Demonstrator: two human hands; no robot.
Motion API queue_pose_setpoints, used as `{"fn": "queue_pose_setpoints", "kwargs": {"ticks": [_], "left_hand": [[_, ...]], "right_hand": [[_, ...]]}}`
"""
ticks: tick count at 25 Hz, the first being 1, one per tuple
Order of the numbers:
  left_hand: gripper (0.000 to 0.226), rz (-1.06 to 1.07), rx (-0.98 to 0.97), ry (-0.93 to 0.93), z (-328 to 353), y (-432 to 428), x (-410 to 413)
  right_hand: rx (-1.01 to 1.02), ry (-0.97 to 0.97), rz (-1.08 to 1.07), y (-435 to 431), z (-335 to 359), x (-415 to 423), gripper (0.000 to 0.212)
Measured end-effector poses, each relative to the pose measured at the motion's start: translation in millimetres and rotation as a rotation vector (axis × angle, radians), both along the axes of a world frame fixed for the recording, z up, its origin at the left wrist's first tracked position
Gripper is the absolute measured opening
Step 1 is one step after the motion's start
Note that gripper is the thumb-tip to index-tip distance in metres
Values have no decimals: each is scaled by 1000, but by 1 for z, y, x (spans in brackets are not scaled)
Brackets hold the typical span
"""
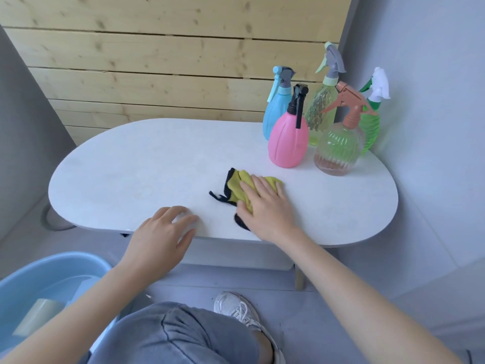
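Beyond a grey-denim knee (168,334), the right hand (265,206) presses flat, fingers straight, on a crumpled yellow, black-edged cloth (236,185) near the white oval tabletop's (131,166) front edge; the left hand (162,232), loose and empty, rests just left.

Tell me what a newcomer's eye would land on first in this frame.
Most striking are the bright spray bottles clustered at the far right corner of the white table, the pink bottle foremost. Next comes the right hand pressing flat on a yellow cloth with black trim, while the left hand rests on the near edge. A blue basin sits at lower left.
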State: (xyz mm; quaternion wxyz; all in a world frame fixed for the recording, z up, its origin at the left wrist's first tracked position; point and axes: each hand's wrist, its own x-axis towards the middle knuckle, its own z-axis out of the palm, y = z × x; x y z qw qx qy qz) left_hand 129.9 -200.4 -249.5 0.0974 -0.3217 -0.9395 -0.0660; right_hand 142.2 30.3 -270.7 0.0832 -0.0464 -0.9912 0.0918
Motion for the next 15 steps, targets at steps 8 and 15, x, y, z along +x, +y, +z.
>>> {"fn": "queue_pose_setpoints", "kwargs": {"ticks": [8,15], "left_hand": [[37,-7,70,16,2,1,-3],[33,-1,104,34,-3,0,-2]], "right_hand": [[2,-57,-384,127,1,79,75],[16,54,-118,-26,-10,-15,69]]}}
